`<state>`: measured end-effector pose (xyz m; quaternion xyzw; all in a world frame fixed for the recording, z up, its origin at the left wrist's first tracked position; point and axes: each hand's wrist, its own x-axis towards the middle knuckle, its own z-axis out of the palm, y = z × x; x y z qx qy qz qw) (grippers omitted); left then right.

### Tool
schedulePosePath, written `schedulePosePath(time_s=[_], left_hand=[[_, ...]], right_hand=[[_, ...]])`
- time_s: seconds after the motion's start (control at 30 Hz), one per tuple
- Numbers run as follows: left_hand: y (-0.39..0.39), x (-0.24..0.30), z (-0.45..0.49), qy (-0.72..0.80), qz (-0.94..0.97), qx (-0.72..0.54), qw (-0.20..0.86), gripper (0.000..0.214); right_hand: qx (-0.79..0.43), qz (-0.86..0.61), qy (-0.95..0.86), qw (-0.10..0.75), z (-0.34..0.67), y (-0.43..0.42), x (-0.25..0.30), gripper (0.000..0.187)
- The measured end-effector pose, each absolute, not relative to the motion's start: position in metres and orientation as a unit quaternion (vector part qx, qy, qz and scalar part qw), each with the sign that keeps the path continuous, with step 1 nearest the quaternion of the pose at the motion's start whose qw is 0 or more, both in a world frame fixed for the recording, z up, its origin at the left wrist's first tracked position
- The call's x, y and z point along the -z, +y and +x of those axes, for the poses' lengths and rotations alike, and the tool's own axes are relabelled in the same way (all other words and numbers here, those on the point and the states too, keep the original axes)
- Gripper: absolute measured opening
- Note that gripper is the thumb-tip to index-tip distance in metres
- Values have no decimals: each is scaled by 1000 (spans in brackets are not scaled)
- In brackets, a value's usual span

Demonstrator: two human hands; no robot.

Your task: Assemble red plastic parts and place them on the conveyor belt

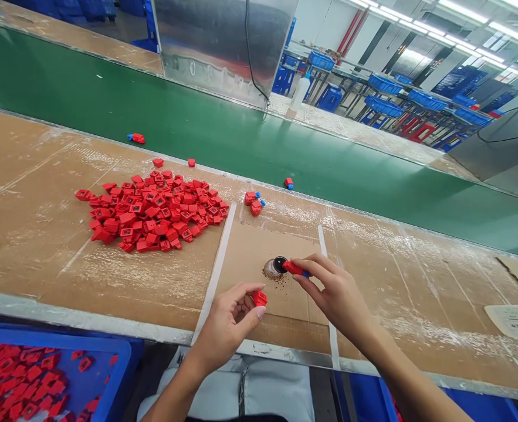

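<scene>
Between the thumb and fingers of my left hand [230,319] is a small red hollow plastic part [260,298], its opening showing. My right hand [329,287] pinches a red-and-blue plastic piece [294,268]. The red end of that piece meets a small round black-topped pot [279,265] on a cardboard sheet [259,240]; brown specks lie around the pot. Two red pieces with blue ends [255,206] rest just beyond the sheet. Left of them spreads a large heap of red parts [153,211].
A green conveyor belt [215,138] runs behind the bench, carrying a few red-and-blue pieces [288,183]. A blue tray [120,357] of red parts stands at lower left. A white bottle [300,92] stands beyond the belt. A pale plate [516,320] lies at right.
</scene>
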<state>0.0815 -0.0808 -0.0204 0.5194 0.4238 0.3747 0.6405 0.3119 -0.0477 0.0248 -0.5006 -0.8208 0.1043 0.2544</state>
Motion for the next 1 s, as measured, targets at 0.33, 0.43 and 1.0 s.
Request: schedulePosePath(time_s=[0.33, 0.43, 1.0], left_hand=[[-82, 26, 82, 410, 497, -384, 662, 30], [-82, 27, 82, 406, 486, -392, 667, 30], [-82, 22, 81, 356, 482, -379, 705, 31]], right_hand=[[-86, -498, -810, 297, 307, -47, -33, 20], [-131, -514, -788, 313, 307, -50, -35, 18], [-315, -501, -730, 340, 280, -92, -27, 19]])
